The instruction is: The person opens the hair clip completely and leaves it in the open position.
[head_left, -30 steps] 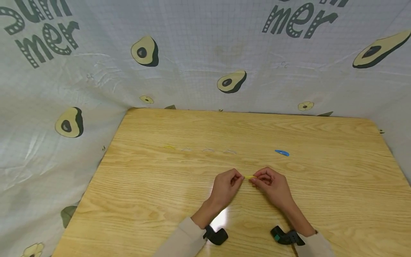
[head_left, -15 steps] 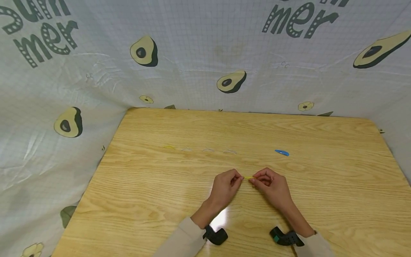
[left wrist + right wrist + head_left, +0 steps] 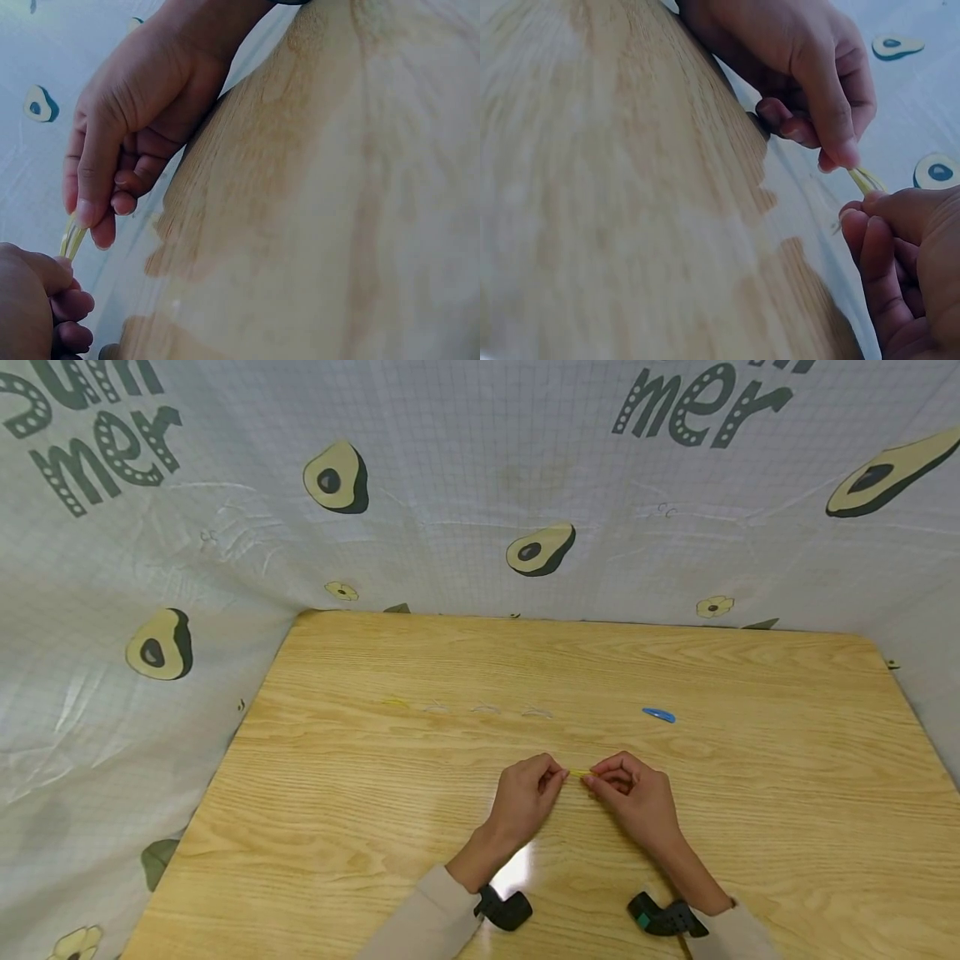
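Between the two hands is a slim yellow hair clip [image 3: 578,773], with a long slit showing in the left wrist view. The left hand [image 3: 522,795] pinches one end between thumb and forefinger. The right hand [image 3: 639,797] pinches the other end, its remaining fingers curled. Fingertips cover both ends of the clip [image 3: 865,180]. In the head view, a blue snap hair clip [image 3: 659,715] lies on the table beyond the right hand. A thin yellow piece [image 3: 395,702] and several faint, pale, crossed thin pieces [image 3: 537,712] lie in a row farther left; their kind is unclear.
Both hands are over a wood-grain table [image 3: 787,777]. A white cloth [image 3: 450,485] printed with avocados and lettering hangs behind it and at the sides. Each wrist wears a black strapped device [image 3: 504,911].
Both hands stay almost in place and keep their pinch on the yellow hair clip. The right wrist shifts very slightly left. The things on the table have not moved.
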